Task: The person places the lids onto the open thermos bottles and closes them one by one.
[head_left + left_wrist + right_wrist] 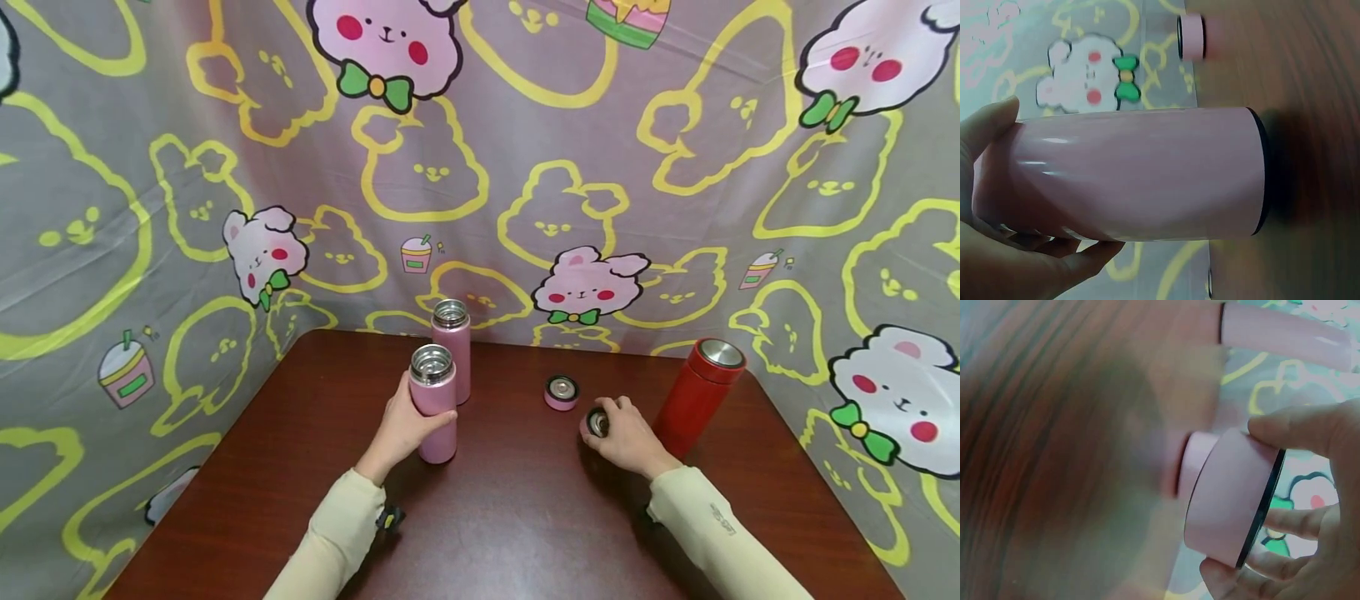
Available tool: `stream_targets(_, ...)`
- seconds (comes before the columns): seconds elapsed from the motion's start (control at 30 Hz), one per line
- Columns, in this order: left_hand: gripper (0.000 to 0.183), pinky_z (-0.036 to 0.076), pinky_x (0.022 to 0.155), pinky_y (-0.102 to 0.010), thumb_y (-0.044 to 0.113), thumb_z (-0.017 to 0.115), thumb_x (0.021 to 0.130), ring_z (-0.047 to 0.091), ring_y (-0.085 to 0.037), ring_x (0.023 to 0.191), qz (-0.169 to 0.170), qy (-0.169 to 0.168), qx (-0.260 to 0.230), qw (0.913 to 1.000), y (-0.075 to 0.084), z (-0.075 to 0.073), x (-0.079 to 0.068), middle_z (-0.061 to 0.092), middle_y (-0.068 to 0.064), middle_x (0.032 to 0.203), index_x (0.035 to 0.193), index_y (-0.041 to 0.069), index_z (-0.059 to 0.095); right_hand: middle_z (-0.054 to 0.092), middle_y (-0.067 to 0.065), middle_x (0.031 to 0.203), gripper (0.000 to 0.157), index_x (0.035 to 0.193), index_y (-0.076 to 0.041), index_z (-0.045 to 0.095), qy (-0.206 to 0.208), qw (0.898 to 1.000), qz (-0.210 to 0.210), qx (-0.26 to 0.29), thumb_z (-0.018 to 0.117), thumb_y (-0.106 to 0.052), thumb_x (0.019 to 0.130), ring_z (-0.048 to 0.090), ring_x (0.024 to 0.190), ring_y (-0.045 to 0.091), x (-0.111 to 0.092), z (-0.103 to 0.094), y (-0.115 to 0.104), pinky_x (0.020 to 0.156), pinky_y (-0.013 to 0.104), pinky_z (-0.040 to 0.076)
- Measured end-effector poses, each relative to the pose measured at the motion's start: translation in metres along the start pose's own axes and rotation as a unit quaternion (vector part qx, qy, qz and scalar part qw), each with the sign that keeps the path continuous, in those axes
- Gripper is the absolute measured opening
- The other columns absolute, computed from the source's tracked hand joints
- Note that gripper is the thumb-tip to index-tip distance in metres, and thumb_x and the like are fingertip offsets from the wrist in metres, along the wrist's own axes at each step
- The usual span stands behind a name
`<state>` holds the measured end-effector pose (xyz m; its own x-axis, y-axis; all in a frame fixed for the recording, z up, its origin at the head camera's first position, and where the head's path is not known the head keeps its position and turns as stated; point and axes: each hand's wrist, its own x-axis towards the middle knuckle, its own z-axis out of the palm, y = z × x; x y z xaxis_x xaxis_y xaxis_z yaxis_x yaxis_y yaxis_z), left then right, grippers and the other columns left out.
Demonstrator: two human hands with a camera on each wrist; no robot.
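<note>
Left hand [403, 427] grips the upright pink bottle [437, 402]; right of that bottle, right hand [628, 437] pinches a tilted lid [596, 423].

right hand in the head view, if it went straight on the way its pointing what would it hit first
Most likely the other pink lid, just beyond the gripped lid in the right hand. The hand's height above the table is hard to judge, so it might pass over.
</note>
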<state>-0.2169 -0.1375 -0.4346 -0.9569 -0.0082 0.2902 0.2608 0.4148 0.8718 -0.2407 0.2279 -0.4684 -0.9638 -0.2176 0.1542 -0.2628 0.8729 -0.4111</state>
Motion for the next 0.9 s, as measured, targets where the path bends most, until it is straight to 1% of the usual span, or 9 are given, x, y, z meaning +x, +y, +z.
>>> stream_targets(0.2,0.085,0.047,0.086,-0.046,0.022,0.087,0.066,0.059,-0.025,0.102,0.019,-0.033,-0.01,0.9992,0.014,0.02,-0.011,0.059,-0.009,0.117,0.133,0.008,0.038,0.05,0.011,0.107,0.059,0.124,-0.004,0.053,0.01,0.999,-0.014,0.031,0.075,-0.031,0.076,0.051,0.097,0.029,-0.009,-0.01,-0.014,0.08,0.046,0.048)
stream_targets(0.4,0.088,0.046,0.087,-0.046,0.024,0.086,0.067,0.059,-0.024,0.104,0.037,-0.074,-0.021,0.9964,0.025,0.037,-0.02,0.058,-0.009,0.12,0.137,0.008,0.036,0.049,0.007,0.112,0.057,0.122,-0.008,0.053,0.04,0.996,-0.043,0.066,0.078,-0.028,0.075,0.053,0.098,0.025,-0.015,-0.023,-0.028,0.08,0.044,0.05)
stream_targets(0.57,0.086,0.045,0.09,-0.043,0.022,0.086,0.068,0.058,-0.021,0.106,0.048,-0.105,-0.029,0.9929,0.032,0.051,-0.024,0.058,-0.006,0.121,0.137,0.009,0.036,0.05,0.003,0.111,0.056,0.121,-0.009,0.052,0.07,0.987,-0.081,0.118,0.079,-0.027,0.075,0.052,0.098,0.021,-0.018,-0.038,-0.04,0.08,0.041,0.05)
stream_targets(0.73,0.084,0.045,0.09,-0.041,0.022,0.086,0.067,0.058,-0.018,0.105,0.061,-0.123,-0.033,0.99,0.037,0.066,-0.027,0.058,-0.003,0.12,0.135,0.01,0.038,0.053,0.001,0.109,0.057,0.119,-0.01,0.05,0.099,0.976,-0.109,0.159,0.081,-0.022,0.073,0.054,0.094,0.018,-0.018,-0.049,-0.049,0.076,0.036,0.052)
stream_targets(0.8,0.083,0.046,0.089,-0.039,0.024,0.086,0.067,0.058,-0.016,0.104,0.068,-0.127,-0.031,0.9891,0.038,0.072,-0.027,0.058,-0.001,0.119,0.133,0.011,0.039,0.054,0.002,0.109,0.057,0.119,-0.009,0.049,0.102,0.973,-0.112,0.175,0.081,-0.018,0.073,0.056,0.093,0.018,-0.018,-0.054,-0.052,0.077,0.037,0.052)
stream_targets(0.9,0.082,0.046,0.089,-0.037,0.025,0.087,0.066,0.058,-0.014,0.103,0.075,-0.133,-0.029,0.9878,0.04,0.08,-0.027,0.058,0.0,0.119,0.132,0.012,0.04,0.057,0.005,0.11,0.057,0.119,-0.008,0.046,0.092,0.968,-0.109,0.205,0.08,-0.015,0.074,0.059,0.093,0.021,-0.018,-0.06,-0.055,0.079,0.038,0.051)
